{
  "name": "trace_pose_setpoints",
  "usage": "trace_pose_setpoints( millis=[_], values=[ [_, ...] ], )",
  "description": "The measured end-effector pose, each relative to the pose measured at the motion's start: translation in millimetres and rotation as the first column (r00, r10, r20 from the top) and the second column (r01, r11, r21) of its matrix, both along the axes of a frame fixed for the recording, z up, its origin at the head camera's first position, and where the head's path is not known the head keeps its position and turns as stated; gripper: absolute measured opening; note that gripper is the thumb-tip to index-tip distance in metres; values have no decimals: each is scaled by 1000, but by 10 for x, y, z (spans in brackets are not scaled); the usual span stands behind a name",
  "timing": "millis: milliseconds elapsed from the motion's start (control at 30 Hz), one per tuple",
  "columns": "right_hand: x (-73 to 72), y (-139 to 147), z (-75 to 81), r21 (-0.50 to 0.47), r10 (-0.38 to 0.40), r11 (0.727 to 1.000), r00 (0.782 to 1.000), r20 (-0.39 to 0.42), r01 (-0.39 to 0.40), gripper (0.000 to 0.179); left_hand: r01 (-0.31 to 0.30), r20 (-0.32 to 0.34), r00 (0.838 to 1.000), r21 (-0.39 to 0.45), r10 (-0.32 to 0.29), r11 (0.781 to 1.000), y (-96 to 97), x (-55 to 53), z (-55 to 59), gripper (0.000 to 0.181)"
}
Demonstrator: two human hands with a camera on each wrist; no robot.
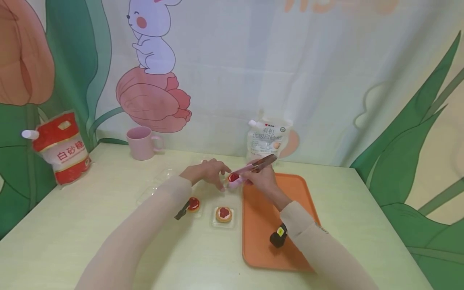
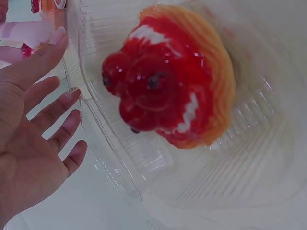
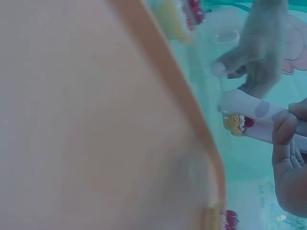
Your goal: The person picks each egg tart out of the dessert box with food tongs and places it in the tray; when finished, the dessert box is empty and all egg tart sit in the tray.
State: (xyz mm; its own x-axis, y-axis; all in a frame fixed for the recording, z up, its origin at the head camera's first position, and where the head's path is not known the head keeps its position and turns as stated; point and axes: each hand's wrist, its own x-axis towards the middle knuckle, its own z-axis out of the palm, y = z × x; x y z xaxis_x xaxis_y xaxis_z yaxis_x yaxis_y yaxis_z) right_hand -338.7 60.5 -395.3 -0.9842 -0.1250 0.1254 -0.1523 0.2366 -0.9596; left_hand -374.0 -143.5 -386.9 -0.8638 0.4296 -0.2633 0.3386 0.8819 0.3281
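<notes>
My right hand [image 1: 262, 177] grips a pair of tongs [image 1: 266, 161] with pink tips and a metal handle. Between the tips sits a small tart [image 1: 233, 177] with red topping, also visible in the right wrist view as a tart [image 3: 235, 123] pinched by the tongs. Beside it, my left hand [image 1: 212, 171] holds nothing, its fingers spread and slightly bent. In the left wrist view, the left hand [image 2: 36, 129] is next to a clear plastic box [image 2: 120, 167] with a red-berry tart [image 2: 180, 81]; whether they touch, I cannot tell.
Nearer me are a second tart [image 1: 223, 214] in a clear box and another tart [image 1: 193, 204] partly behind the left wrist camera. An orange tray [image 1: 261, 237] lies under the right forearm. Behind stand a pink mug [image 1: 140, 145], a white pouch [image 1: 266, 139] and a red bag [image 1: 65, 149].
</notes>
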Motion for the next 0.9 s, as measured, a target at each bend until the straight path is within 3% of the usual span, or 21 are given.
trace_pose_setpoints(
  millis=[133,267,367,500,733,900],
  values=[
    [29,132,106,-20,10,1000,1000,-12,-10,25,-12,8,1000,0,12,1000,12,4,0,68],
    [15,352,186,-4,-1,1000,1000,-25,1,34,-5,13,1000,-3,5,1000,17,-6,-16,69],
    [-9,546,237,21,-27,999,998,-56,28,40,5,9,1000,-10,-5,1000,15,-12,-23,69],
    [-30,812,283,37,-88,995,993,-73,91,34,7,2,1000,-24,-7,1000,7,-17,-24,70],
    [-31,1222,255,53,-160,985,984,-74,164,32,-11,19,1000,-8,12,1000,8,2,-3,69],
    [-49,1386,168,69,-205,976,979,-15,206,33,2,11,1000,-10,-2,1000,5,10,16,70]
  ],
)
